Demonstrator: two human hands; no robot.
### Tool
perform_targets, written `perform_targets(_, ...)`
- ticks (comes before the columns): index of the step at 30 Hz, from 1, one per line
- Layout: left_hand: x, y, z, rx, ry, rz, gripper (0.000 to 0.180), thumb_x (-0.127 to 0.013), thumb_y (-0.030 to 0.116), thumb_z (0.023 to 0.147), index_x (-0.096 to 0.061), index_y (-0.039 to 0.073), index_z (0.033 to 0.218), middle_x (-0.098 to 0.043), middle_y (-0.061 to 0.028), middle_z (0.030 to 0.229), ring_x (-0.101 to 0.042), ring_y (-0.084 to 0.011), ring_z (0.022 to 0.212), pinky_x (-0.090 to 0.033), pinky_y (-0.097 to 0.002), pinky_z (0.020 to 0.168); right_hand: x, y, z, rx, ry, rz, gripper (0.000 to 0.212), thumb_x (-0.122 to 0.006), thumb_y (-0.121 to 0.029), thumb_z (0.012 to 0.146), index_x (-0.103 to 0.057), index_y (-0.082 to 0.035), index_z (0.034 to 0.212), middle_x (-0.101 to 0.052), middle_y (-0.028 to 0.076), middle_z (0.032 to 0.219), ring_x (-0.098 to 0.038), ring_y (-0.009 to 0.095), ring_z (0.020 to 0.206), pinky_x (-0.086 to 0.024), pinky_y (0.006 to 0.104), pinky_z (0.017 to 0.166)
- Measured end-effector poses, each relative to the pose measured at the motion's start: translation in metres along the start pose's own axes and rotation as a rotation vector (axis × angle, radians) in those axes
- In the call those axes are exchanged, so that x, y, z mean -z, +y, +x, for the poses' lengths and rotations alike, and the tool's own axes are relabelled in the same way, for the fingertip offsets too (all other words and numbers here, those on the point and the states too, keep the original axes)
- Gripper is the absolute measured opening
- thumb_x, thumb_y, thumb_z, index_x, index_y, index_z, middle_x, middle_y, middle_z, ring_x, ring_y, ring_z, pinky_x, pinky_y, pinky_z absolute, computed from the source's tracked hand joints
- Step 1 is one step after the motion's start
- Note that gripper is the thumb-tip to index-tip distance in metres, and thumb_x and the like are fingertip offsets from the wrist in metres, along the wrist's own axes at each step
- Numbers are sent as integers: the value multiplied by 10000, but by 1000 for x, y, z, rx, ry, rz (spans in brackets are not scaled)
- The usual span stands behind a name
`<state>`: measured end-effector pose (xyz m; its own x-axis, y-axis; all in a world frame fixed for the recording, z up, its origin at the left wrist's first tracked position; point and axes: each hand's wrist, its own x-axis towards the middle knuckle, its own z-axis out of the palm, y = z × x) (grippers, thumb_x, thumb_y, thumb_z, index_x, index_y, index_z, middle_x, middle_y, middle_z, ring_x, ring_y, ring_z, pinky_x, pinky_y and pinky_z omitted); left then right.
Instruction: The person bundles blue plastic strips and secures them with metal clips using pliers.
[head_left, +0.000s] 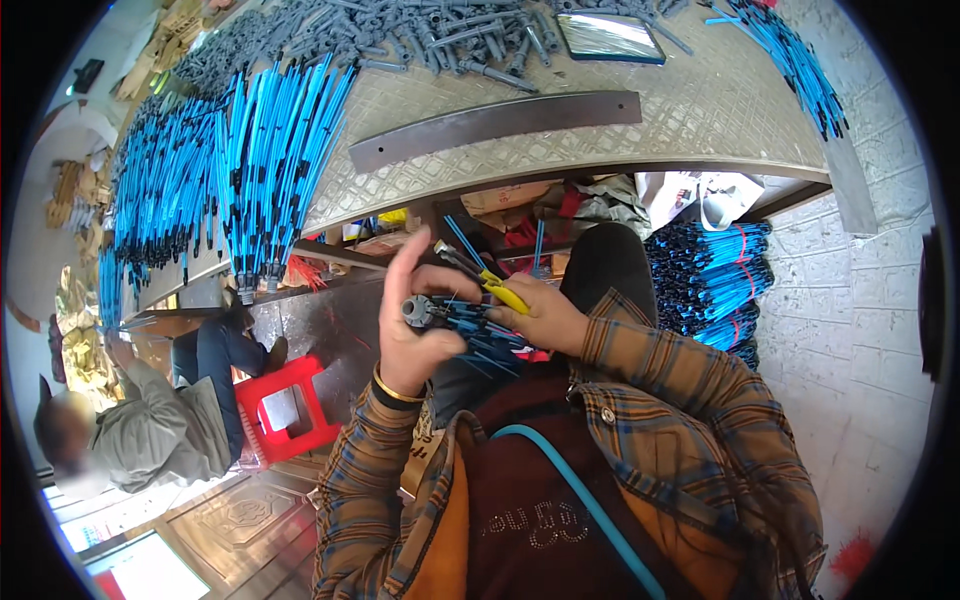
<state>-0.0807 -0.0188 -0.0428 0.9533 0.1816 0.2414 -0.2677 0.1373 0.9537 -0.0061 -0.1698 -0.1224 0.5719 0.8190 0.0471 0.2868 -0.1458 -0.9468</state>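
Observation:
In front of my lap, my left hand (405,335) curls around a grey round plastic hub (416,311) with thin blue rods (478,335) fanning out from it. Its index finger points up, while the thumb lies below the hub. My right hand (548,318) grips pliers with yellow handles (507,292). Their dark metal jaws reach toward my left fingers, above the rods. Whether the jaws touch anything I cannot tell. Part of the rods is hidden behind the pliers and my right hand.
A patterned workbench (700,120) holds a heap of grey plastic parts (400,30), a flat metal bar (500,125), a phone-like slab (610,38) and blue rod bundles (275,150). More tied bundles (715,285) stand at right below. A person (165,420) sits at left near a red stool (285,405).

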Motion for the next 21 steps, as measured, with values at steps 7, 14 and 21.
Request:
perform_targets(7,1,-6,-13,196,55,28,426,-702,-7,677,-498,11,1050,-578,-92,912,-558,-156,852,-456,-304,793,26,-17,-4,57,-25,-14,199,-586,-208,833,-548,-27,908,-534,103,855,-537,242,820,-432,324,735)
perform_targets(14,2,-8,-7,160,42,159,341,-664,-37,680,-533,29,988,-561,-52,927,-534,-109,853,-430,-252,782,121,-91,-17,-302,-488,212,269,-518,-256,882,-542,-6,978,-593,71,868,-592,138,767,-470,269,692)
perform_targets(21,-7,-4,0,219,-14,152,433,-672,-41,660,-524,35,1060,-533,-12,928,-509,-81,838,-419,-234,761,135,-101,-11,-398,-649,196,314,-497,-304,899,-540,-4,986,-610,54,798,-598,108,744,-480,253,661)
